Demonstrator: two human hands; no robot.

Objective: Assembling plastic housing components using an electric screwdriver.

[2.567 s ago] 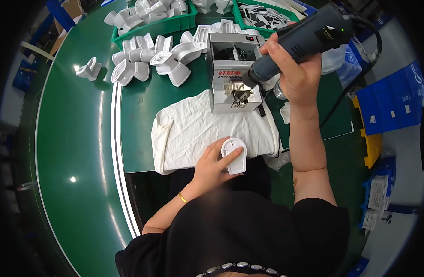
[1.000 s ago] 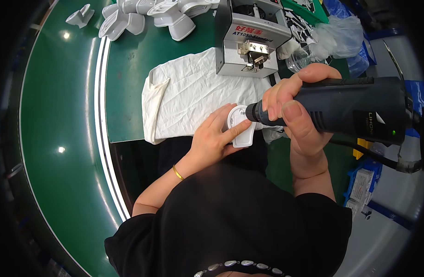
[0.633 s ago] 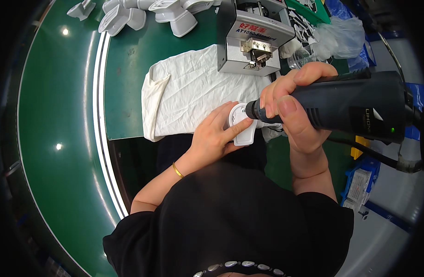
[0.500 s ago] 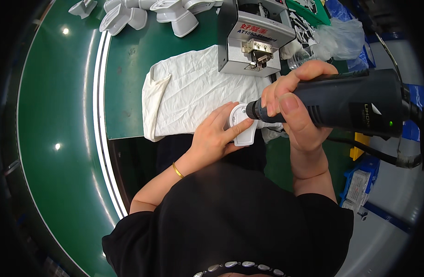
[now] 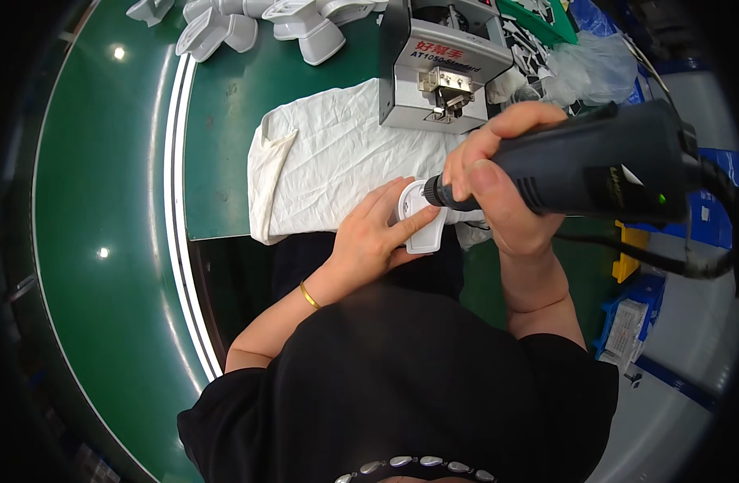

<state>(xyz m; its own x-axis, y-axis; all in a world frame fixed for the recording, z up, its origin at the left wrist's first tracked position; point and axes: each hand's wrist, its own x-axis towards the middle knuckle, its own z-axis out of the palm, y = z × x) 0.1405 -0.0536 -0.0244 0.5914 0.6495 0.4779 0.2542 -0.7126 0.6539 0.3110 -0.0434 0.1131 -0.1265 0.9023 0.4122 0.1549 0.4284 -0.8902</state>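
Note:
My left hand (image 5: 375, 225) is closed around a white plastic housing (image 5: 423, 233) at the near edge of the white cloth (image 5: 329, 161). Its thumb lies across the housing's face; the other fingers wrap its far and left side. A black electric screwdriver (image 5: 586, 161) lies almost level in my right hand (image 5: 510, 173), with fingers over the top and thumb along the near side. The screwdriver's nose points left and meets the round end of the housing, close to my left thumb tip. Whether a screw sits under the tip is too small to tell.
A grey bench machine (image 5: 446, 72) stands beyond the cloth. Several white plastic housings (image 5: 305, 28) lie at the far left on the green table. At the far right are a green bin (image 5: 550, 20) of small parts and clear plastic bags (image 5: 590, 68). A black cable (image 5: 627, 251) hangs on the right.
The screwdriver has shifted slightly left and its rear has swung a little, with my right hand moving along. My left hand and the housing stay nearly in place.

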